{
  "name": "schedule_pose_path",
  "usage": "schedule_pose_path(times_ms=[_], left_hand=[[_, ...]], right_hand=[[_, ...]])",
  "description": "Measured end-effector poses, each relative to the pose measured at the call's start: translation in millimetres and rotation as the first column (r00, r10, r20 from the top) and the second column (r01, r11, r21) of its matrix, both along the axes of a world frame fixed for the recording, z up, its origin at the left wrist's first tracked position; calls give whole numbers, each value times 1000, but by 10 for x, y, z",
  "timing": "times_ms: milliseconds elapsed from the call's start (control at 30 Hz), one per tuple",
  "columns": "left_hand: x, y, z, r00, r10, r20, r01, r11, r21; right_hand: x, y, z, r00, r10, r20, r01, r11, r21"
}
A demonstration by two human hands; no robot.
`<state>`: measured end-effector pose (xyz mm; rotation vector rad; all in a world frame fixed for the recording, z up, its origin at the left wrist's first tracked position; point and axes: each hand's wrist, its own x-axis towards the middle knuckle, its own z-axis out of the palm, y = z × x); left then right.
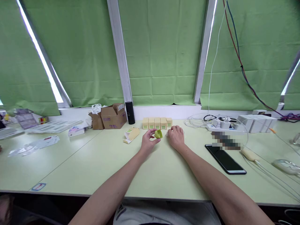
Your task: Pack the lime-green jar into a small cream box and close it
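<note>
Fingers and thumb of my left hand (147,140) pinch a small yellow-green cup (158,134), parted only by what they hold; whether it clears the pale tabletop (164,175), I can't tell. So the cup sits right of my left palm, between my two hands, its hollow mouth turned rightward and partly toward me, too stubby for me to call a long axis. Now across to my right hand (177,137): there's a gap before the cup, so the left is clearly nearer. These fingers bunch low, over something whitish (167,134), mostly hidden; whether they grip it, I can't tell. Left of both hands lies an unfolded carton (133,136). Just beyond, small cream boxes (154,122) stand in a row, and farther back a black cylinder (130,113) rises beside a brown cardboard box (112,119).
</note>
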<state>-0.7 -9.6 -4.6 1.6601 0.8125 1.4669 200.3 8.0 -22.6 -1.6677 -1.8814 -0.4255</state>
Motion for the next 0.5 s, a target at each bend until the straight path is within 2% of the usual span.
schedule_pose_path(times_ms=[100,167,200,267,333,367,433,500], left_hand=[[3,6,-3,1000,2,16,-2,1000,-5],[8,10,-6,1000,4,18,-4,1000,1],[11,11,-6,1000,4,17,-4,1000,6],[18,8,-3,1000,0,13,0,1000,15],[24,1,4,1000,-6,8,6,1000,25],[27,-4,7,1000,-8,4,8,999,31],[31,-13,13,1000,-9,-2,9,999,40],[31,-20,16,1000,-10,-7,10,999,43]], right_hand=[[-12,-53,60,980,-38,-198,39,999,1],[-20,-76,128,892,-27,-452,35,999,11],[-23,-89,166,804,-2,-595,8,1000,7],[-28,-127,236,525,74,-848,-120,993,12],[-29,-193,283,226,125,-966,-271,961,61],[-28,-236,294,112,140,-984,-316,944,98],[-21,-331,294,-58,158,-986,-381,909,168],[-13,-421,280,-182,145,-972,-430,878,212]])
